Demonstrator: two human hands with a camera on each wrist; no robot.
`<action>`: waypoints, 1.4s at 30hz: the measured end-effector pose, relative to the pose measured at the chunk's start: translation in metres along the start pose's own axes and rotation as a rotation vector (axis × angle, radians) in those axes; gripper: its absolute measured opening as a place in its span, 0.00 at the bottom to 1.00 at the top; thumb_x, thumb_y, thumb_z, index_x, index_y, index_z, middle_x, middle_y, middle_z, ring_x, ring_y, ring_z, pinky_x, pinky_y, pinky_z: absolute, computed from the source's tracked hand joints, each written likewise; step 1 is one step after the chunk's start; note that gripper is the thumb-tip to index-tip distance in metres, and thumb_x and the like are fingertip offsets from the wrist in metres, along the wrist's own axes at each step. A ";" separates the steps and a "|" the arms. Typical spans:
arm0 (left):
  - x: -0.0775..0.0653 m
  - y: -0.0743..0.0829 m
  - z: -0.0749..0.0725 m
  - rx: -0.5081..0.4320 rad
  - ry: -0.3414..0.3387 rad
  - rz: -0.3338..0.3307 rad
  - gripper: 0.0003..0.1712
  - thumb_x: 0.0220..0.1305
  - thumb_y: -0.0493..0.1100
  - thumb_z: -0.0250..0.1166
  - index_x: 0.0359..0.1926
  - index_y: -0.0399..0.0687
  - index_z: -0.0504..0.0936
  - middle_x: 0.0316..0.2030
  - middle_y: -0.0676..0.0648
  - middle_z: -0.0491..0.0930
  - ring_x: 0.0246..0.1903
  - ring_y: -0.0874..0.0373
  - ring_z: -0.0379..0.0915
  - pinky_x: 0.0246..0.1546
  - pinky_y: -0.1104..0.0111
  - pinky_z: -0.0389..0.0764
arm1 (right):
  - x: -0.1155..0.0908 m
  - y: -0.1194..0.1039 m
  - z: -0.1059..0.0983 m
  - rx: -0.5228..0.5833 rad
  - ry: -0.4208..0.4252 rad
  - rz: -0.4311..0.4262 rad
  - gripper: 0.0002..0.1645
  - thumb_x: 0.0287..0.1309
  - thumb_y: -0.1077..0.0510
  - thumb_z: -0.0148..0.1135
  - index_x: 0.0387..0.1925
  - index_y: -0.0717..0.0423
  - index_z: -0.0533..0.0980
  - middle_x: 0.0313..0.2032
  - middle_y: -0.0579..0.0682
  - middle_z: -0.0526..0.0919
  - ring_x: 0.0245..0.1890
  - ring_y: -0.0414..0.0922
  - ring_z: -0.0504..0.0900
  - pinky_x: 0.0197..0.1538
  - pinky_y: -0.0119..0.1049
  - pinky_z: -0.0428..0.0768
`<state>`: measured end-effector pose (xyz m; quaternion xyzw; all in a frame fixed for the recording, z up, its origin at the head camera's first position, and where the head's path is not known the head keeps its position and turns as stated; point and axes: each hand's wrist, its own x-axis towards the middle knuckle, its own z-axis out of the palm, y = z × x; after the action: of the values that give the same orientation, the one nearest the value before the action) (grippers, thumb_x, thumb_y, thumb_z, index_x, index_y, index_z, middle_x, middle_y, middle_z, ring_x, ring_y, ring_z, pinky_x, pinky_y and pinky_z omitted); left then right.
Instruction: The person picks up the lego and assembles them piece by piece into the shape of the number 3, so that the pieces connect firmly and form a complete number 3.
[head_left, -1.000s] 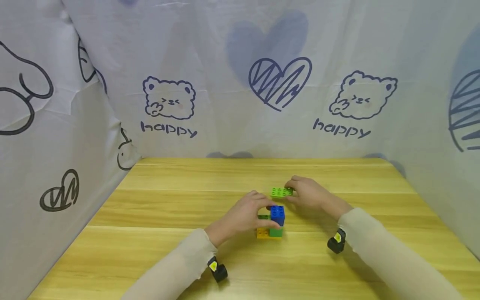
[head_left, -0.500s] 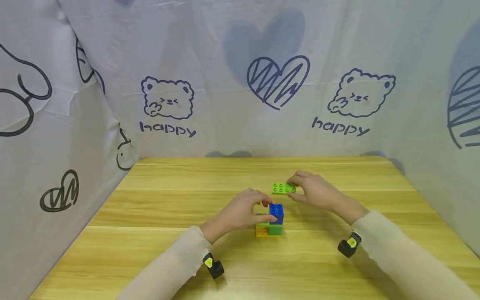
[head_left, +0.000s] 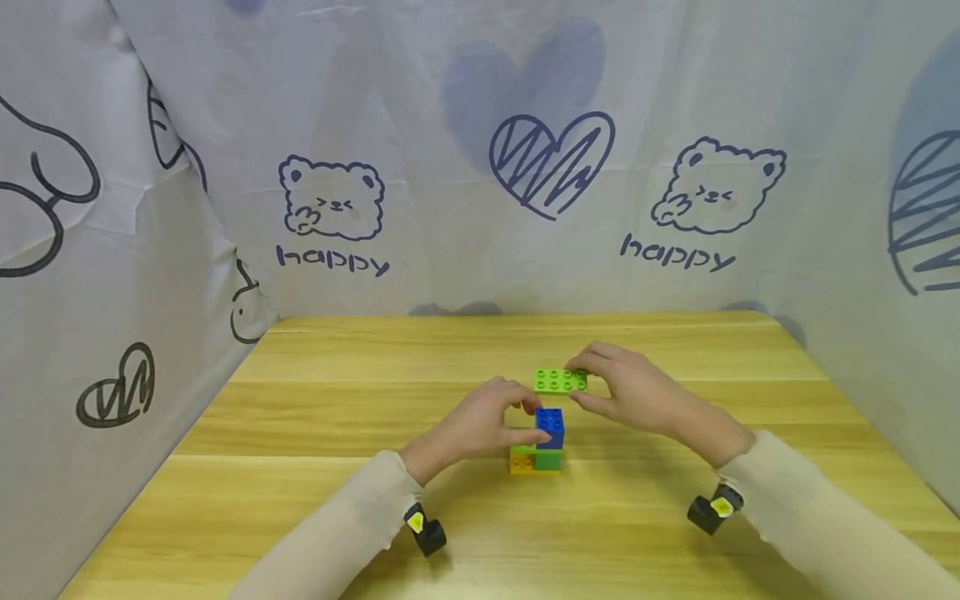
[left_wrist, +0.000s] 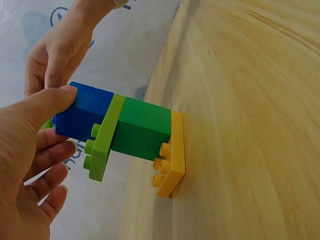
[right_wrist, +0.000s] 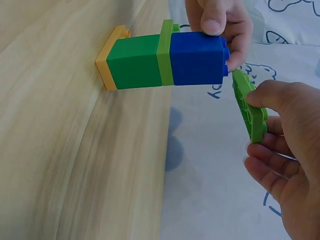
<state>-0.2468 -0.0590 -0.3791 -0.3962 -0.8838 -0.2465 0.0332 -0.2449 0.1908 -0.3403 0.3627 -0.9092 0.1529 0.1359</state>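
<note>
A stack of toy building bricks stands on the table: a yellow-orange plate [left_wrist: 177,150] at the bottom, then a dark green brick [left_wrist: 142,127], a light green plate [left_wrist: 106,142] and a blue brick [head_left: 551,427] on top. My left hand [head_left: 480,423] holds the blue brick, thumb on its near side and fingers at its far side. My right hand [head_left: 641,392] pinches a second light green plate [right_wrist: 250,107] by one end. That plate is in the air near the top of the blue brick, studs up in the head view and apart from the stack.
The wooden table [head_left: 315,417] spreads out around the stack. A printed cloth [head_left: 450,208] hangs along its back and sides. Each wrist wears a small black camera, one on the left wrist [head_left: 426,530] and one on the right wrist [head_left: 714,509].
My right hand has lifted the loose light green plate a little and brought it slightly left, its forearm swinging right. My left hand stays at the blue brick.
</note>
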 end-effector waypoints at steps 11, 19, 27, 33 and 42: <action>0.002 -0.003 0.001 -0.045 -0.033 -0.049 0.22 0.59 0.60 0.69 0.43 0.50 0.80 0.40 0.49 0.81 0.41 0.51 0.72 0.40 0.66 0.72 | -0.007 -0.008 -0.006 0.016 0.035 -0.039 0.22 0.58 0.48 0.70 0.51 0.53 0.79 0.45 0.43 0.80 0.42 0.39 0.78 0.45 0.38 0.80; 0.003 -0.002 -0.002 -0.076 -0.061 -0.112 0.24 0.56 0.61 0.71 0.45 0.52 0.79 0.40 0.53 0.78 0.40 0.54 0.71 0.40 0.67 0.73 | -0.007 -0.016 -0.003 0.042 0.026 -0.134 0.21 0.57 0.49 0.71 0.50 0.52 0.79 0.46 0.42 0.79 0.43 0.38 0.78 0.45 0.35 0.80; 0.004 -0.004 -0.003 -0.074 -0.038 -0.051 0.24 0.56 0.58 0.73 0.47 0.50 0.81 0.38 0.57 0.79 0.39 0.54 0.73 0.39 0.68 0.72 | -0.005 -0.019 0.006 0.078 -0.022 -0.156 0.20 0.59 0.50 0.69 0.51 0.53 0.79 0.45 0.41 0.78 0.41 0.36 0.76 0.43 0.33 0.79; 0.006 -0.004 -0.004 -0.058 -0.038 -0.028 0.21 0.56 0.57 0.73 0.44 0.51 0.82 0.33 0.60 0.76 0.32 0.59 0.67 0.32 0.69 0.69 | -0.003 -0.022 0.010 0.095 -0.028 -0.160 0.20 0.60 0.48 0.68 0.51 0.52 0.79 0.45 0.42 0.79 0.41 0.37 0.77 0.43 0.32 0.80; 0.006 -0.003 -0.004 -0.024 -0.034 -0.018 0.22 0.56 0.57 0.73 0.46 0.50 0.83 0.37 0.57 0.78 0.33 0.61 0.66 0.32 0.70 0.70 | -0.003 -0.022 0.016 0.134 -0.036 -0.115 0.21 0.60 0.46 0.68 0.51 0.53 0.80 0.44 0.41 0.80 0.43 0.39 0.80 0.46 0.34 0.80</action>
<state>-0.2531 -0.0584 -0.3753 -0.3928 -0.8847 -0.2509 0.0113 -0.2298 0.1714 -0.3525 0.4251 -0.8769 0.1987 0.1037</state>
